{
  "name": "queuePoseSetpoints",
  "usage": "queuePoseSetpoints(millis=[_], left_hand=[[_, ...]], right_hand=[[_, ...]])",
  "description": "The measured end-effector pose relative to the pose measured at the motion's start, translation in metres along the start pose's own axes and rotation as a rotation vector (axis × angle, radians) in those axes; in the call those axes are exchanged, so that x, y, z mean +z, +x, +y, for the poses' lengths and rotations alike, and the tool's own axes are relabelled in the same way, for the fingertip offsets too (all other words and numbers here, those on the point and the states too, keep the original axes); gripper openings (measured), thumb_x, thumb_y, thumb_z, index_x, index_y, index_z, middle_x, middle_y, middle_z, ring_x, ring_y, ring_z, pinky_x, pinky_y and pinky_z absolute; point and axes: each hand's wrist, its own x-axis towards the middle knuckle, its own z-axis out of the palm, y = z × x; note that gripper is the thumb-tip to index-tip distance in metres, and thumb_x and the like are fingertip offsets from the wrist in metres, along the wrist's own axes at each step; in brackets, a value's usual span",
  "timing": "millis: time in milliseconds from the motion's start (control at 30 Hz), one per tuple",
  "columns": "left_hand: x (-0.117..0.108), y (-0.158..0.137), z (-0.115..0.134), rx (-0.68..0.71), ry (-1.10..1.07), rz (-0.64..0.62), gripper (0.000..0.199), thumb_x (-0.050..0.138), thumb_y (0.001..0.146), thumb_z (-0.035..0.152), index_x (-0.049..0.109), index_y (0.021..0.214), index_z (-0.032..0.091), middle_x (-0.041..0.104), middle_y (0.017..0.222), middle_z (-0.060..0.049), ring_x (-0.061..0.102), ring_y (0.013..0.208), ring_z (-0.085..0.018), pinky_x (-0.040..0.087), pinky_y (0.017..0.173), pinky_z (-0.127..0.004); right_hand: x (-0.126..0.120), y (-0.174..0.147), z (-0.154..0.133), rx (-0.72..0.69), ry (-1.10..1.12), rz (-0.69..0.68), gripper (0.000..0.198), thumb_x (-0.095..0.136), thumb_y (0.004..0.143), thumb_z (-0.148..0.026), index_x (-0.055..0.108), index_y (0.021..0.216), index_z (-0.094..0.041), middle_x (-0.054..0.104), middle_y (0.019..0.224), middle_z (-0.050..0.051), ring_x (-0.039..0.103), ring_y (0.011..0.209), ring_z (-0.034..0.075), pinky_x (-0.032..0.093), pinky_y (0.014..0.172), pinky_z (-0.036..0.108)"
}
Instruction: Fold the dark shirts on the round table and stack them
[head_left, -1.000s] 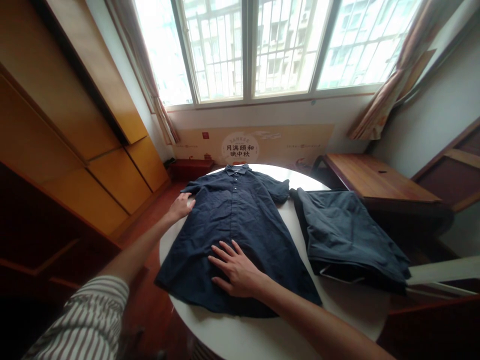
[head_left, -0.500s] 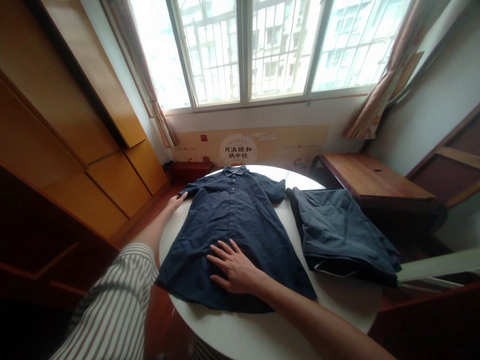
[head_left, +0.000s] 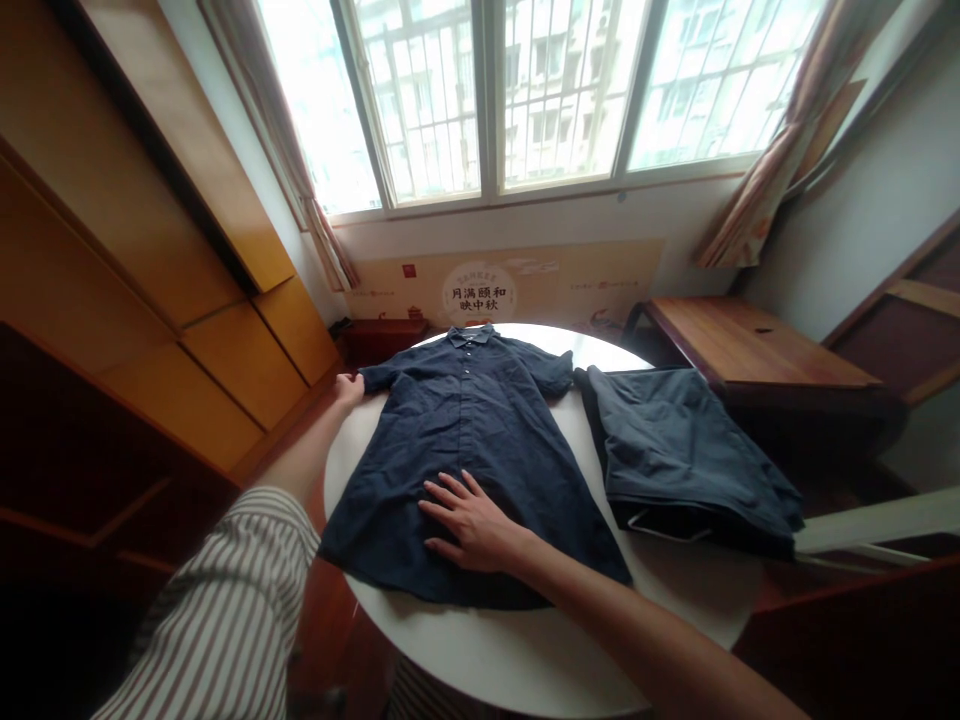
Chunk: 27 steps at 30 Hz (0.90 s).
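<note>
A dark navy short-sleeved shirt [head_left: 465, 420] lies spread face up, its collar at the far side and its hem towards me. My left hand [head_left: 349, 388] pinches the end of the shirt's left-lying sleeve at the table's edge. Flat on the lower front of the shirt rests my right hand [head_left: 472, 525], its fingers spread. Beneath is a round white table [head_left: 480, 650]. To the right, folded dark trousers [head_left: 667, 430] lie on the table and reach past its edge.
Beyond the table stand a low wooden desk [head_left: 757, 340] on the right and a wooden cabinet [head_left: 217, 380] on the left. A printed banner [head_left: 555, 280] hangs below the barred window [head_left: 555, 90], between curtains [head_left: 772, 190].
My left hand has shifted slightly outward and up with the sleeve end, which now lies straighter. My right hand stays spread on the shirt. The view has tilted a little.
</note>
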Motion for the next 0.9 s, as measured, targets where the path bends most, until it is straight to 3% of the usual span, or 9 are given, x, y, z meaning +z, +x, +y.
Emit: queuePoseSetpoints(millis=[67, 167, 233, 300, 367, 433, 533, 633, 900], left_hand=[[-0.012, -0.026, 0.001, 0.101, 0.007, -0.047, 0.021, 0.062, 0.087, 0.018, 0.063, 0.106, 0.010, 0.066, 0.102, -0.011, 0.065, 0.092, -0.020, 0.053, 0.085, -0.033], [-0.041, -0.086, -0.009, 0.358, -0.014, -0.228, 0.020, 0.064, 0.086, 0.023, 0.067, 0.104, 0.017, 0.068, 0.100, -0.006, 0.065, 0.085, -0.017, 0.054, 0.082, -0.028], [-0.068, -0.136, -0.024, 0.723, -0.028, -0.429, 0.020, 0.057, 0.093, 0.029, 0.067, 0.106, 0.017, 0.067, 0.096, -0.006, 0.065, 0.082, -0.016, 0.055, 0.080, -0.029], [-0.098, -0.184, -0.044, 0.938, -0.012, -0.616, 0.020, 0.051, 0.098, 0.027, 0.068, 0.106, 0.020, 0.067, 0.099, -0.006, 0.066, 0.090, -0.016, 0.055, 0.085, -0.028], [-0.123, -0.224, -0.066, 1.008, 0.033, -0.686, 0.019, 0.052, 0.098, 0.026, 0.069, 0.106, 0.021, 0.067, 0.103, -0.006, 0.066, 0.093, -0.015, 0.055, 0.084, -0.024], [-0.138, -0.250, -0.086, 1.021, 0.072, -0.633, 0.020, 0.057, 0.096, 0.027, 0.069, 0.111, 0.022, 0.067, 0.108, -0.007, 0.067, 0.098, -0.016, 0.056, 0.086, -0.025], [-0.143, -0.263, -0.111, 1.063, 0.120, -0.509, 0.031, 0.064, 0.092, 0.032, 0.066, 0.122, 0.023, 0.066, 0.120, -0.009, 0.065, 0.110, -0.021, 0.056, 0.094, -0.031], [-0.136, -0.258, -0.123, 1.138, 0.164, -0.442, 0.035, 0.062, 0.093, 0.029, 0.063, 0.128, 0.023, 0.064, 0.126, -0.010, 0.062, 0.116, -0.022, 0.055, 0.098, -0.036], [-0.126, -0.247, -0.106, 1.209, 0.229, -0.459, 0.045, 0.041, 0.092, 0.002, 0.063, 0.125, 0.025, 0.067, 0.118, -0.007, 0.064, 0.106, -0.018, 0.057, 0.092, -0.033]], right_hand=[[-0.009, -0.006, -0.003, -0.002, -0.015, -0.008, 0.057, 0.052, 0.095, -0.050, 0.050, 0.143, -0.018, 0.039, 0.154, 0.015, 0.032, 0.143, 0.034, 0.024, 0.116, 0.057], [-0.035, -0.030, -0.014, 0.013, -0.024, -0.007, 0.047, 0.061, 0.091, -0.040, 0.058, 0.131, -0.015, 0.055, 0.139, 0.018, 0.051, 0.128, 0.030, 0.039, 0.109, 0.047], [-0.055, -0.058, -0.022, 0.041, -0.033, -0.007, 0.041, 0.064, 0.089, -0.035, 0.061, 0.124, -0.015, 0.062, 0.128, 0.017, 0.058, 0.119, 0.028, 0.044, 0.104, 0.043], [-0.070, -0.094, -0.025, 0.077, -0.057, -0.014, 0.042, 0.066, 0.085, -0.030, 0.061, 0.124, -0.016, 0.063, 0.127, 0.016, 0.058, 0.119, 0.028, 0.046, 0.103, 0.042], [-0.075, -0.132, -0.023, 0.107, -0.114, -0.023, 0.054, 0.065, 0.079, -0.022, 0.057, 0.132, -0.014, 0.060, 0.133, 0.017, 0.054, 0.125, 0.030, 0.046, 0.105, 0.044], [-0.068, -0.165, -0.013, 0.128, -0.220, -0.018, 0.066, 0.061, 0.073, -0.015, 0.052, 0.139, -0.011, 0.055, 0.140, 0.018, 0.049, 0.132, 0.033, 0.047, 0.105, 0.046], [-0.047, -0.193, 0.009, 0.122, -0.409, 0.042, 0.061, 0.054, 0.070, -0.007, 0.060, 0.131, -0.011, 0.056, 0.140, 0.017, 0.051, 0.130, 0.034, 0.051, 0.100, 0.047], [-0.030, -0.199, 0.028, 0.095, -0.542, 0.136, 0.051, 0.049, 0.071, 0.000, 0.067, 0.118, -0.011, 0.063, 0.131, 0.017, 0.057, 0.122, 0.031, 0.055, 0.095, 0.044], [-0.042, -0.183, 0.031, 0.059, -0.541, 0.262, 0.049, 0.041, 0.068, 0.009, 0.067, 0.103, -0.013, 0.070, 0.106, 0.013, 0.066, 0.100, 0.022, 0.060, 0.082, 0.031]])
